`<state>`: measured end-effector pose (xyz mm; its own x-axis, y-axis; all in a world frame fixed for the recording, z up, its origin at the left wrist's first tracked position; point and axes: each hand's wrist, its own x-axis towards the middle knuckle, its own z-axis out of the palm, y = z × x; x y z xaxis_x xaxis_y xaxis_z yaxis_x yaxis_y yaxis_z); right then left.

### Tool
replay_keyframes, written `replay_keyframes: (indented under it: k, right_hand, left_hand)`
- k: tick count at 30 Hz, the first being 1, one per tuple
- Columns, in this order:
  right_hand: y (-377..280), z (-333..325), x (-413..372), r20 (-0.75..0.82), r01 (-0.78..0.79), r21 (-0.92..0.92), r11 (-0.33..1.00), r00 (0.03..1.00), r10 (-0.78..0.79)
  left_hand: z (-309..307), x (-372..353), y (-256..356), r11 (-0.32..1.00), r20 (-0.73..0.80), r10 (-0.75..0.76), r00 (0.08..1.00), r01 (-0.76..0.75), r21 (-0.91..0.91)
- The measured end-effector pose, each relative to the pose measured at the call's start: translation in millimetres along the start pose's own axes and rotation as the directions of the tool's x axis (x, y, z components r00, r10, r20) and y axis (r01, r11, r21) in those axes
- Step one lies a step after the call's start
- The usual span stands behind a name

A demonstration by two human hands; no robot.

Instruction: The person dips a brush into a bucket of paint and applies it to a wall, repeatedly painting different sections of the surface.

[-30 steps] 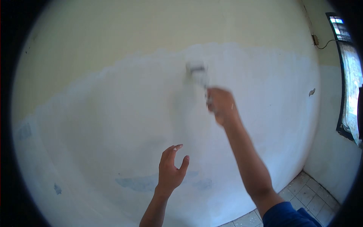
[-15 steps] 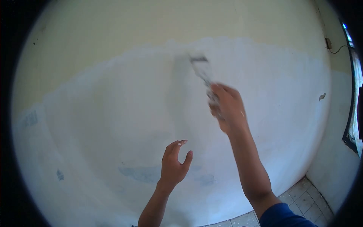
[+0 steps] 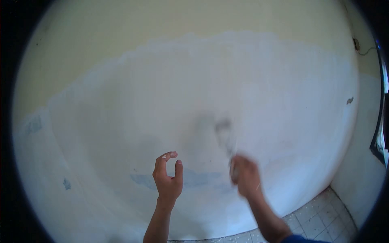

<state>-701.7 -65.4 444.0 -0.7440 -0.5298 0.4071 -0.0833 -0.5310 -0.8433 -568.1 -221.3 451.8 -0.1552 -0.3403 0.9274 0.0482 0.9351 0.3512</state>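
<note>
My right hand is closed round the handle of a scraper-like tool, which is blurred by motion. The tool's dark wide end points up and to the left in front of the white-coated part of the wall; whether it touches the surface I cannot tell. Lower and to the left, my left hand is raised with thumb and fingers curved apart, holding nothing. White residue marks its fingertips. Behind and between the hands lies a bluish-grey patch on the wall.
Yellowish wall spans the top above an uneven white edge. Tiled floor shows at the lower right, beside the room's corner. A dark-framed window and a small box with a wire are on the right-hand wall.
My right hand and the tool have moved down from the upper wall. My left hand has shifted left, its fingers still apart. The view has shifted slightly.
</note>
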Motion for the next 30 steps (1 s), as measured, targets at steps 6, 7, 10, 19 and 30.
replay_keyframes:
  k: [6, 7, 10, 19, 30]
  right_hand:
    - [-140.1, 26.8, 131.4, -0.041, 0.225, 0.099, 0.969, 0.974, -0.222]
    - [-134.1, 22.9, 143.8, -0.045, 0.172, 0.088, 0.981, 0.985, -0.168]
    - [-33.0, -15.6, 96.1, -0.087, 0.073, -0.085, 0.994, 0.993, -0.08]
    - [3.2, -67.1, -6.9, -0.177, -0.108, 0.04, 0.993, 0.978, 0.113]
    - [-9.2, -66.5, 87.2, -0.087, -0.016, 0.105, 0.994, 0.996, 0.025]
  left_hand:
    - [24.4, -4.3, 21.5, 0.996, 0.095, 0.034, 0.995, -0.026, -0.082]
    - [28.9, -5.8, 21.4, 0.995, 0.091, 0.035, 0.995, -0.026, -0.1]
    - [40.3, -13.8, 17.1, 0.992, 0.097, 0.043, 0.994, -0.031, -0.123]
    - [40.9, -13.3, 1.7, 0.992, 0.163, 0.045, 0.986, -0.026, -0.12]
    - [72.4, -23.0, 27.2, 0.986, 0.313, 0.153, 0.937, -0.123, -0.114]
